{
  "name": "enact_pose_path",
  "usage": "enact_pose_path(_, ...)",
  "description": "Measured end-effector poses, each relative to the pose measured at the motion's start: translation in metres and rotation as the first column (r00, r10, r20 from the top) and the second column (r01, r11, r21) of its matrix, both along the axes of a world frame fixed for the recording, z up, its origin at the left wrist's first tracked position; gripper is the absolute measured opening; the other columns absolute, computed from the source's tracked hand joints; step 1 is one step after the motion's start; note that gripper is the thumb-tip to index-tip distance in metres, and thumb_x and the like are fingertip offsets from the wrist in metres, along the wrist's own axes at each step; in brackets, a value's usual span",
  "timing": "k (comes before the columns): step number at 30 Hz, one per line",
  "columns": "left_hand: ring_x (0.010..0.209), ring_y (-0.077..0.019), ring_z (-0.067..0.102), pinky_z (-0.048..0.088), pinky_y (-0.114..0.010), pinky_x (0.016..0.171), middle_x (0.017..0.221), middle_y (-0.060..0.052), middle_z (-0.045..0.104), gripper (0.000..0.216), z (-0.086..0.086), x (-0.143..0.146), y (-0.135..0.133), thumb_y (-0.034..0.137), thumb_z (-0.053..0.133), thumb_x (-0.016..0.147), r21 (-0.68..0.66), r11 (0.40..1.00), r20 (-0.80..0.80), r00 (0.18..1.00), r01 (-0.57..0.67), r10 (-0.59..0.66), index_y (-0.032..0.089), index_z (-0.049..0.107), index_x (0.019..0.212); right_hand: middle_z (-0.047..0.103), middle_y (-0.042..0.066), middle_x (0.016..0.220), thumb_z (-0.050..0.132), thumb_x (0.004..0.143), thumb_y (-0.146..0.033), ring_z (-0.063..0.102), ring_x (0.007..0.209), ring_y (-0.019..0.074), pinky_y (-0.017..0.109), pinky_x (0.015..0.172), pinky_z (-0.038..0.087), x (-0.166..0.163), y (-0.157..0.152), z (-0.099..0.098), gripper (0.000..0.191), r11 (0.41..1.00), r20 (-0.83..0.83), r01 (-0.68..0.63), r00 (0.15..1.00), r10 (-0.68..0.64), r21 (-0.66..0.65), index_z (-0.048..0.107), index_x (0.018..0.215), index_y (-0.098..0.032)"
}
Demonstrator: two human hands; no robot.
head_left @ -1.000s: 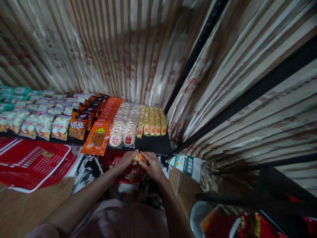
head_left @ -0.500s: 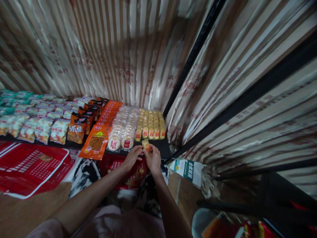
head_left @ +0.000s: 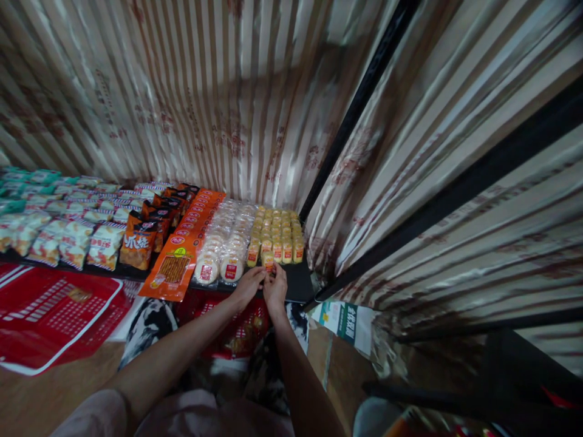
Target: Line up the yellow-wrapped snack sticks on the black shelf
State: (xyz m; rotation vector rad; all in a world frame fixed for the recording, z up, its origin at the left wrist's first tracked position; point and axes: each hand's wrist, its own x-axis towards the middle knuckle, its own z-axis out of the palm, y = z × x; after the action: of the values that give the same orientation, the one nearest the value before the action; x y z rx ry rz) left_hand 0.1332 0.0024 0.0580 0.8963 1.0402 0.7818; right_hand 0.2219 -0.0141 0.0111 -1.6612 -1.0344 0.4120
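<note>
A small yellow wrapped snack cake (head_left: 268,261) with a red and white label stands at the front of the rows of like yellow packs (head_left: 279,227). My right hand (head_left: 276,291) pinches it from the right and below. My left hand (head_left: 248,287) meets it from the left, fingers closed together at its lower edge. Both hands are over the front edge of the black shelf (head_left: 298,280). Just left of the yellow packs lie clear-wrapped round white pastries (head_left: 231,268) with red labels.
Further left are overlapping orange packets (head_left: 170,267), orange-black bags (head_left: 138,240) and white snack bags (head_left: 105,246). A red basket (head_left: 218,315) holding packets sits below the shelf, between my knees. Another red basket (head_left: 98,306) is at the left. A black post (head_left: 355,121) rises at the shelf's right end.
Both hands have moved slightly forward, bringing the yellow snack cake from in front of the shelf edge up against the front row. My left hand has drawn closer to my right.
</note>
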Motion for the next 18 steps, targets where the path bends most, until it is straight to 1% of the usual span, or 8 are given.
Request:
enact_pose_path(4,0.087,-0.0169,0.061,0.046,-0.027,0.080,0.091,-0.005,0.068,0.016,-0.006,0.003,0.004,0.017,0.050,0.078,0.083,0.997,-0.016,1.000,0.010,-0.009,0.016,0.064,0.086,0.056,0.012,0.106,0.050,0.075,-0.024,0.054,0.097,0.0214,0.034,0.079,0.048,-0.001,0.007,-0.004,0.044,1.000,-0.004,0.004,1.000,-0.005,-0.012,0.052,0.118,-0.015)
enact_pose_path(8,0.092,-0.0169,0.060,0.043,-0.029,0.088,0.097,-0.005,0.067,0.018,-0.011,0.006,0.006,0.012,0.049,0.076,0.158,0.987,-0.035,0.999,-0.006,0.012,0.017,0.066,0.082,0.055,0.013,0.111,0.048,0.074,-0.019,0.053,0.101,0.0219,0.036,0.083,0.046,-0.002,0.012,-0.009,0.047,1.000,0.005,0.017,1.000,-0.017,-0.009,0.051,0.120,-0.015)
enact_pose_path(11,0.100,-0.0171,0.057,0.041,-0.028,0.094,0.106,-0.005,0.064,0.019,-0.011,0.007,0.008,0.010,0.050,0.076,0.169,0.985,-0.026,0.999,-0.041,0.046,0.017,0.067,0.081,0.054,0.014,0.113,0.047,0.073,-0.017,0.052,0.104,0.0224,0.037,0.085,0.046,-0.003,0.014,-0.011,0.049,1.000,0.006,0.003,1.000,-0.003,0.000,0.050,0.122,-0.015)
enact_pose_path(14,0.109,-0.0181,0.053,0.036,-0.029,0.099,0.111,-0.006,0.063,0.017,-0.010,0.007,0.009,0.008,0.052,0.075,0.152,0.985,-0.038,0.996,-0.076,0.083,0.017,0.067,0.077,0.053,0.014,0.115,0.045,0.072,-0.014,0.051,0.105,0.0223,0.038,0.087,0.045,-0.004,0.016,-0.012,0.050,1.000,0.016,-0.002,1.000,0.002,0.002,0.050,0.122,-0.014)
enact_pose_path(18,0.118,-0.0193,0.047,0.031,-0.032,0.105,0.118,-0.007,0.060,0.018,-0.012,0.004,0.010,0.005,0.053,0.073,0.147,0.986,-0.042,0.996,-0.073,0.080,0.017,0.067,0.076,0.053,0.014,0.115,0.043,0.071,-0.012,0.051,0.107,0.0217,0.036,0.086,0.046,-0.005,0.018,-0.013,0.054,1.000,0.006,-0.007,1.000,0.007,0.004,0.047,0.125,-0.014)
